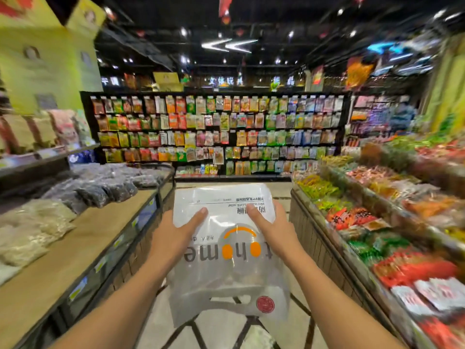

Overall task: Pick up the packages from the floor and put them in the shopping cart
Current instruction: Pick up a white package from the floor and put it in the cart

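Observation:
I hold a large white plastic package with grey and orange lettering and a round red seal in front of me, above the tiled floor. My left hand grips its left edge with fingers spread over the top. My right hand grips the right side the same way. The package hangs upright between both hands, its cut-out handle at the bottom. No shopping cart shows in this view.
A wooden display counter with bagged dry goods runs along the left. A slanted bin of colourful snack packs runs along the right. A tall rack of hanging packets closes the aisle ahead. Tiled floor lies between.

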The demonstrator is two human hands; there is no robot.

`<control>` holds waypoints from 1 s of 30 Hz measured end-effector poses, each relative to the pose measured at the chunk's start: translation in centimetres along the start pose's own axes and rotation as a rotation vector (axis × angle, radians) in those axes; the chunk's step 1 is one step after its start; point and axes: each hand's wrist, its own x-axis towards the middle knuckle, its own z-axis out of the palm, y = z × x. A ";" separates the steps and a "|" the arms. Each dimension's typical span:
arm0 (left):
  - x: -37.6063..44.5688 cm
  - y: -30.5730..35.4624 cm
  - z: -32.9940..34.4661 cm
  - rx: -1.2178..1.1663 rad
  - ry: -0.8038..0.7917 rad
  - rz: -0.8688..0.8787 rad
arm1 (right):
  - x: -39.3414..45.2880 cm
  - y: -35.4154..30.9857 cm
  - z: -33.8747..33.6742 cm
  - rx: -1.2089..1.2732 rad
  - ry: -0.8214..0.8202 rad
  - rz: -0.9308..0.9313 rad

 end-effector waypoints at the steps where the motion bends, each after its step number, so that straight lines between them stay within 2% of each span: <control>1: 0.2 1.5 0.1 -0.016 -0.008 0.016 | 0.3 -1.2 -1.0 0.002 0.019 -0.019; 7: 0.8 8.2 1.1 -0.053 -0.041 0.152 | -0.5 -6.3 -6.8 -0.030 0.103 -0.088; 15: -1.9 13.3 3.9 -0.193 -0.268 0.271 | -7.6 -10.0 -13.2 -0.133 0.364 -0.102; 24: -10.0 16.2 8.9 -0.310 -0.604 0.354 | -22.5 -11.7 -18.2 -0.247 0.749 0.013; 30: -21.1 19.6 11.9 -0.447 -0.900 0.417 | -36.7 -14.2 -21.8 -0.353 0.993 0.075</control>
